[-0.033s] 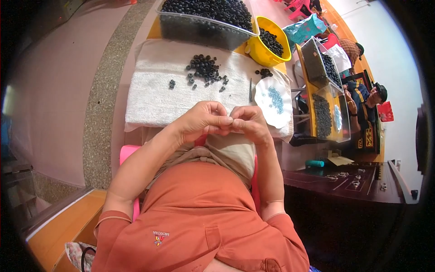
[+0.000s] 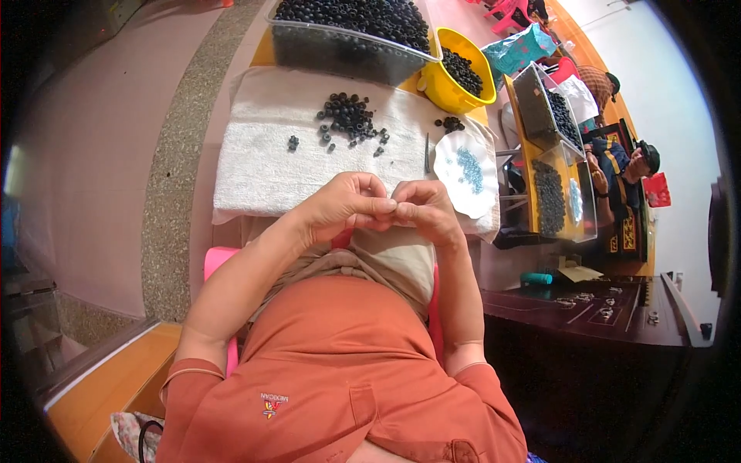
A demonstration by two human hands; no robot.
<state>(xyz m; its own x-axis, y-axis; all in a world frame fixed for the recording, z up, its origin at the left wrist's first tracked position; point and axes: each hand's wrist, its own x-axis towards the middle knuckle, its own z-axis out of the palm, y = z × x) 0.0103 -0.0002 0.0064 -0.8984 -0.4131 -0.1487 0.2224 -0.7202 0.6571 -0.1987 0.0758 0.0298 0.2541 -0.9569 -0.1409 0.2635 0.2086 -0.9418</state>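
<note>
My left hand (image 2: 351, 202) and my right hand (image 2: 425, 210) meet at the fingertips over my lap, just short of the towel's near edge. Both are closed in a pinch. Whatever lies between the fingers is too small and covered to make out. Beyond them, on a white towel (image 2: 258, 166), lies a loose pile of small black ring-like pieces (image 2: 347, 116) with holes. To the right of my right hand sits a white wavy-rimmed plate (image 2: 476, 207) holding tiny light-blue pieces (image 2: 469, 170). A thin dark pointed tool (image 2: 427, 153) rests beside the plate.
A clear plastic bin (image 2: 347, 52) full of black pieces stands at the far edge, beside a yellow tub (image 2: 441, 86) with more. On the right, another table bears clear bins (image 2: 575, 224), with a person (image 2: 617, 174) behind it. A dark panel (image 2: 556, 309) lies nearer.
</note>
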